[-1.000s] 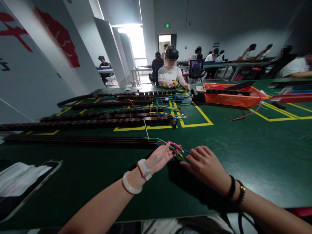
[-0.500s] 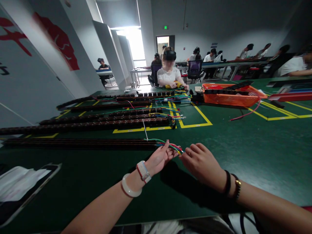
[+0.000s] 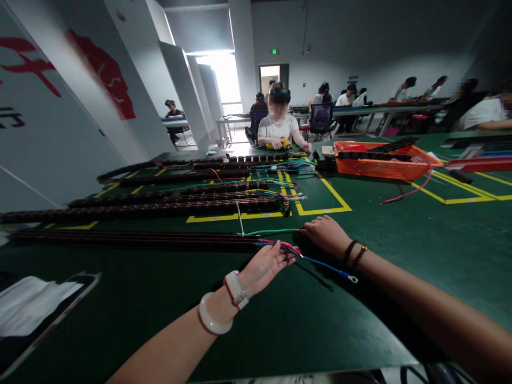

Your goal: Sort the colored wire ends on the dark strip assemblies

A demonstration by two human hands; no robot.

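Observation:
A long dark cable bundle (image 3: 140,240) lies across the near part of the green table, with coloured wires coming out of its right end. My left hand (image 3: 266,266) is closed lightly around the red wire (image 3: 291,248) and the blue wire (image 3: 320,261) near that end. Past my fingers, the blue wire runs free to a metal ring terminal (image 3: 352,279). Pinched in my right hand (image 3: 326,232) is the tip of the green wire (image 3: 276,231), pulled nearly straight; its end is hidden by the fingers. A white cable tie (image 3: 240,218) sticks up from the bundle.
More dark cable bundles (image 3: 180,205) lie beyond, by yellow tape lines (image 3: 328,210). An orange basket (image 3: 380,168) holding dark parts stands at back right. Across the table, a person (image 3: 280,125) holds a yellow tool (image 3: 282,143). Papers (image 3: 36,301) lie at near left.
My right hand has moved slightly away and to the right, drawing the green wire apart from the others. The blue wire's end with its ring terminal now shows. My left hand stays nearly in place.

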